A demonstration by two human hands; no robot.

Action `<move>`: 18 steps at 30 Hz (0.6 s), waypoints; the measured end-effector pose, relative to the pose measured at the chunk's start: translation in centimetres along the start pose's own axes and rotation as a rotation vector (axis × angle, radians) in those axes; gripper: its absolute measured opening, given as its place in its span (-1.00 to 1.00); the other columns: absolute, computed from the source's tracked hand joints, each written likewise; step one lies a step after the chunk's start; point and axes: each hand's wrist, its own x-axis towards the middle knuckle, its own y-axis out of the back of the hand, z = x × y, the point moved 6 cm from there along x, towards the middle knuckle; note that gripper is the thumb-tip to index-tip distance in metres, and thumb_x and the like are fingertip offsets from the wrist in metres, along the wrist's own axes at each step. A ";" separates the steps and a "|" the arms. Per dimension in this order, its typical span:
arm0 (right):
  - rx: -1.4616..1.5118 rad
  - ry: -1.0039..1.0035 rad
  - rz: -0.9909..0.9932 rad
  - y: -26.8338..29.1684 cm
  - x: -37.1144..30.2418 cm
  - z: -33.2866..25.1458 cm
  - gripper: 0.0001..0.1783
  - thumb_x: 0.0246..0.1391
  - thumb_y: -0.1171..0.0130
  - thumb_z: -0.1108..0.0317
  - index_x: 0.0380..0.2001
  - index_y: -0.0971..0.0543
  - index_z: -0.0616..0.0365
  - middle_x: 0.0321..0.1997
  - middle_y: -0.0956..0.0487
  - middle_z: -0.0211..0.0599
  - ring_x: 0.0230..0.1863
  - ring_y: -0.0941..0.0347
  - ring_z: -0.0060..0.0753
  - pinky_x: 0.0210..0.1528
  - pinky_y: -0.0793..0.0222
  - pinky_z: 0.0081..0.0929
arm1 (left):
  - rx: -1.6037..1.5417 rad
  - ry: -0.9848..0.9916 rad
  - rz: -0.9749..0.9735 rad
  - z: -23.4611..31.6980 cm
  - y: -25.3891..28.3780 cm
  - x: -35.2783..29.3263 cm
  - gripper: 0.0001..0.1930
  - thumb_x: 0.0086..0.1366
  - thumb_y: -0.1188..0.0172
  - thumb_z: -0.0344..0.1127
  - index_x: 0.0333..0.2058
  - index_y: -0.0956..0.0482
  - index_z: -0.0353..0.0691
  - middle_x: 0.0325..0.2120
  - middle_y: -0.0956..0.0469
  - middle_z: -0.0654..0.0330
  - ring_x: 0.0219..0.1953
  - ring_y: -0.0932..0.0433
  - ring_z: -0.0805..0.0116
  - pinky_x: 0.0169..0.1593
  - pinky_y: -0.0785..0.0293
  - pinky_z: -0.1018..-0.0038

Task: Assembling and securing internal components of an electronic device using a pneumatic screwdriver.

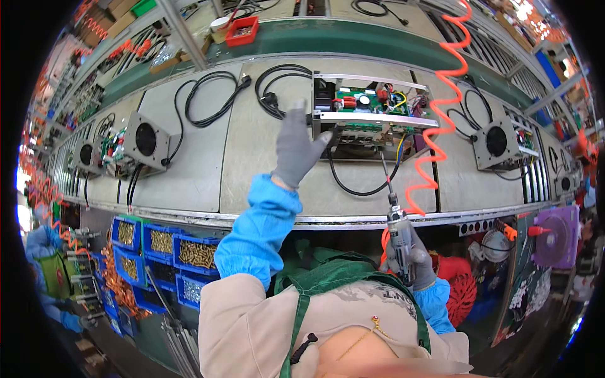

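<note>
We see our left hand [295, 148] in a grey glove, raised over the table [189, 170], its fingers [291, 120] spread and the thumb tip touching the left end of an open metal chassis [368, 116]. The hand holds nothing. The chassis lies on the table at its far middle, with a green circuit board [365, 101] and coloured wires showing inside; a black cord [359, 186] loops out from under it toward us.

Our right hand [409, 255], also gloved, is low at the table's near edge, its fingers wrapped tight around a powered screwdriver [398, 236]. The tool stands nearly upright, its thin bit [385, 170] reaching up to the near side of the chassis (whether the tip touches it, we cannot tell). An orange coiled hose [444, 94] runs from the tool up past the right end of the chassis.

Left of the chassis lie coiled black power cords [211, 97]. Further left and right on the table stand other units with round fans [145, 140]. Below the table's near edge on the left sit blue bins [176, 249] of screws. A red tray [242, 30] rests on the far shelf.
</note>
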 end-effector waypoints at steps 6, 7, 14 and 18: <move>-0.018 -0.057 0.005 1.6 -1.7 1.6 -0.09 -0.23 -0.44 0.04 0.14 -0.17 0.02 -0.36 -0.49 -0.16 -0.52 -0.53 -0.27 -0.39 -0.57 -0.25 | 0.333 -0.079 -0.252 1.1 -1.4 2.5 -0.59 -0.02 -0.36 -0.19 -0.14 -0.53 -0.01 -0.16 -0.43 -0.01 -0.24 -0.56 0.03 -0.25 -0.54 0.22; -0.079 -0.080 0.062 2.1 -2.3 1.7 0.06 -0.33 -0.47 -0.05 0.21 -0.12 -0.01 -0.38 -0.48 -0.21 -0.53 -0.49 -0.35 -0.40 -0.56 -0.33 | 0.324 -0.094 -0.226 1.4 -1.1 3.1 -0.59 -0.02 -0.36 -0.19 -0.14 -0.53 -0.01 -0.16 -0.43 -0.01 -0.24 -0.56 0.03 -0.25 -0.54 0.22; -0.119 -0.105 0.047 3.4 -3.2 1.8 0.04 -0.28 -0.45 0.01 0.23 -0.09 -0.01 -0.36 -0.48 -0.19 -0.48 -0.51 -0.28 -0.39 -0.57 -0.34 | 0.584 -0.259 -0.255 2.5 -1.4 4.1 -0.66 0.01 -0.33 -0.10 -0.33 -0.51 -0.18 -0.34 -0.49 0.10 -0.31 -0.57 0.07 -0.30 -0.53 0.25; -0.193 -0.160 0.078 3.1 -3.1 1.8 0.35 -0.53 -0.52 -0.21 0.34 0.00 -0.07 -0.40 -0.45 -0.26 -0.55 -0.42 -0.50 -0.51 -0.42 -0.59 | 0.589 -0.346 -0.409 2.1 -2.5 3.5 -0.81 0.10 -0.20 -0.25 -0.36 -0.48 -0.19 -0.42 -0.52 0.13 -0.37 -0.58 0.12 -0.34 -0.54 0.23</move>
